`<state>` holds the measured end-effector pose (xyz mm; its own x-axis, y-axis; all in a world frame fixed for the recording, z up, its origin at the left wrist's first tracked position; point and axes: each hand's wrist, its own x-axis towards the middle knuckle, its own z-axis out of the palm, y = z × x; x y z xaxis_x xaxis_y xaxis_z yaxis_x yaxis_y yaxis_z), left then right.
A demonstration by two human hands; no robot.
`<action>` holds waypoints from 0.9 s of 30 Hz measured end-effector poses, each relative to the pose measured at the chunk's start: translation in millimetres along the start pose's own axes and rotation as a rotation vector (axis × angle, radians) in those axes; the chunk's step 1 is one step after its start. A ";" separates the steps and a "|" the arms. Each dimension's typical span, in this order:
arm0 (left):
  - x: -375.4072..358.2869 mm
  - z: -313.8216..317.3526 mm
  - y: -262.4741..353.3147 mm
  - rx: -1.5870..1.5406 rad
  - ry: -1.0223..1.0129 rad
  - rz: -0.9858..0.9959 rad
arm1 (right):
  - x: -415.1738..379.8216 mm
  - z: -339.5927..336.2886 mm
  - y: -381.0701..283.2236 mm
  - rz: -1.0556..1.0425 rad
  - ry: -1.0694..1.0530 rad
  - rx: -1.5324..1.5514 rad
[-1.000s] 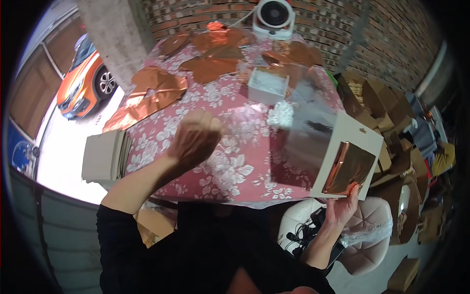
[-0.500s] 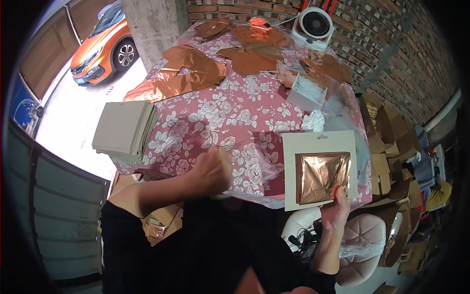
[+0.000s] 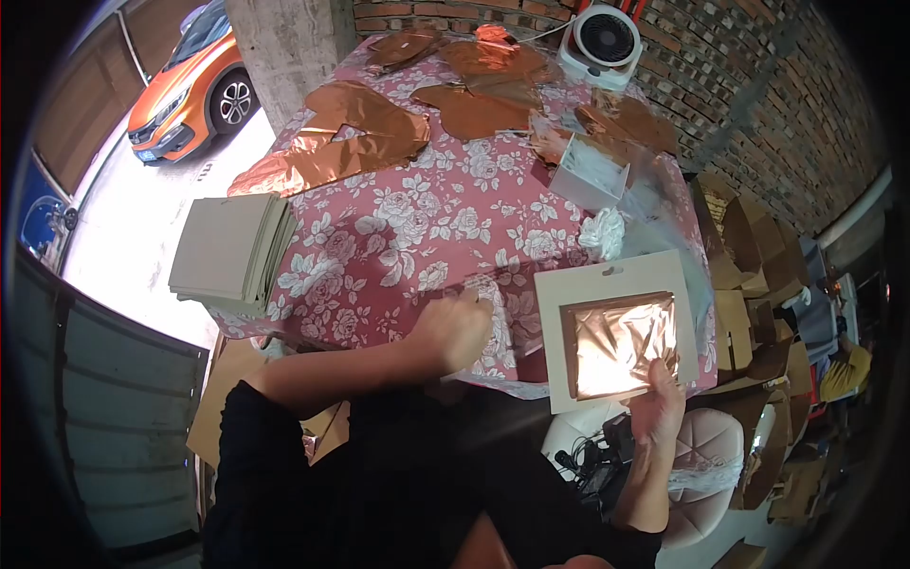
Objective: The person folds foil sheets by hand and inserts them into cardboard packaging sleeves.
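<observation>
My right hand grips the lower right part of a pale backing card, its thumb pressing on the front. A folded copper foil balloon lies flat against that card, shiny and creased. The card has a small hanging slot near its top edge and is tilted slightly. My left hand is closed in a fist over the front of the table, a little left of the card and apart from it. It is blurred, and what its fingers hold, if anything, is hidden. Faint clear plastic film lies between the fist and the card.
A stack of grey-beige cards sits on the left of the flowered tablecloth. Flat copper foil balloons spread across the back. A white box, crumpled white bundle and fan stand right. Cardboard boxes are beyond.
My left fist has moved right, nearer the card. The card in my right hand has shifted slightly, and its foil catches more light. The whole view has turned a little.
</observation>
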<state>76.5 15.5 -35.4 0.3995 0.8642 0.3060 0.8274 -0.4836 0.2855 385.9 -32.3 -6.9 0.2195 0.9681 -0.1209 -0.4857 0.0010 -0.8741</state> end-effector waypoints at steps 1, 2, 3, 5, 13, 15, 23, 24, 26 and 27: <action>3.3 2.4 2.8 -0.096 -0.058 -0.089 | -2.5 -0.6 -2.7 -0.002 -0.012 -0.073; 6.3 4.2 5.0 -0.191 -0.117 -0.179 | -4.0 -2.1 -4.0 -0.005 -0.025 -0.145; 9.5 4.6 6.6 -0.191 -0.118 -0.176 | -4.3 -7.2 -2.7 -0.006 -0.022 -0.145; 16.6 2.4 8.4 -0.310 -0.138 -0.292 | -3.6 -19.1 1.4 0.064 -0.059 -0.261; 31.0 9.9 11.4 -0.310 -0.125 -0.346 | -5.4 -22.3 11.3 0.312 -0.125 -0.295; 32.8 12.3 13.2 -0.292 -0.111 -0.331 | -3.1 -20.8 15.2 0.345 -0.107 -0.267; 40.6 4.7 21.4 -0.262 -0.125 -0.319 | 9.6 -21.9 23.5 0.415 -0.209 -0.212; 41.7 6.0 21.5 -0.262 -0.123 -0.315 | 11.0 -23.2 24.2 0.423 -0.214 -0.213; 43.1 5.8 23.2 -0.237 -0.096 -0.312 | 13.2 -25.8 24.9 0.418 -0.230 -0.184; 43.7 5.8 22.9 -0.239 -0.098 -0.309 | 14.7 -28.7 25.2 0.417 -0.245 -0.156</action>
<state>115.2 43.0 -20.8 0.1918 0.9775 0.0881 0.8037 -0.2080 0.5575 401.2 -25.2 -44.2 -0.1799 0.9084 -0.3774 -0.3534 -0.4177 -0.8371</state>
